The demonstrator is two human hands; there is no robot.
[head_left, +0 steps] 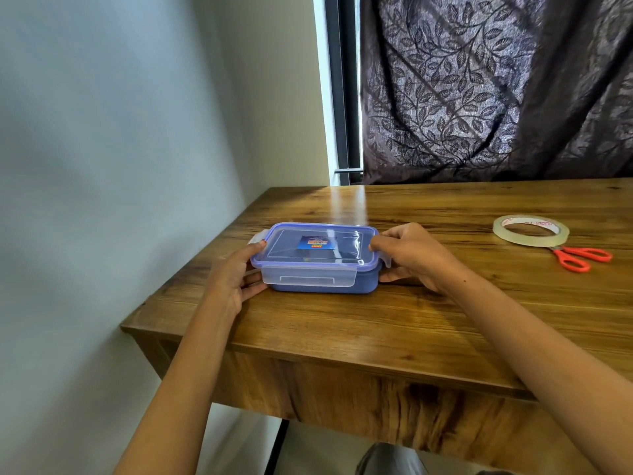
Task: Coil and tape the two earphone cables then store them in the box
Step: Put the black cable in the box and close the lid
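Both hands, left hand [236, 282] and right hand [411, 258], hold the box [318, 265] ends, mid-picture. It looks light, hard, maybe slippery.

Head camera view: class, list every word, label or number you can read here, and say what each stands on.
Blue sticker on the clear lid of the blue plastic box: print too small to read.
Roll of clear tape: red lettering on its inner ring, too blurred to read.
Orange-handled scissors: no text seen.
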